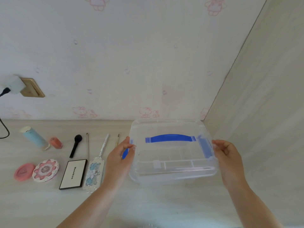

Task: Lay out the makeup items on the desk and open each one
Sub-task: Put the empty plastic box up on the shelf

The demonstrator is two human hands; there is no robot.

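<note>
Head view shows the left hand (120, 155) and the right hand (227, 155) each curled around one end of the clear storage box (172, 162), by its blue latches, lid on. The makeup items lie in rows on the surface (148, 203) to the left: a black palette (73, 174), a pink compact (24, 171), a brush (76, 145), a blue tube (35, 137). All seem still closed. I judge it best to set the box down flat, well apart from the items, then open each item with both hands.
</note>
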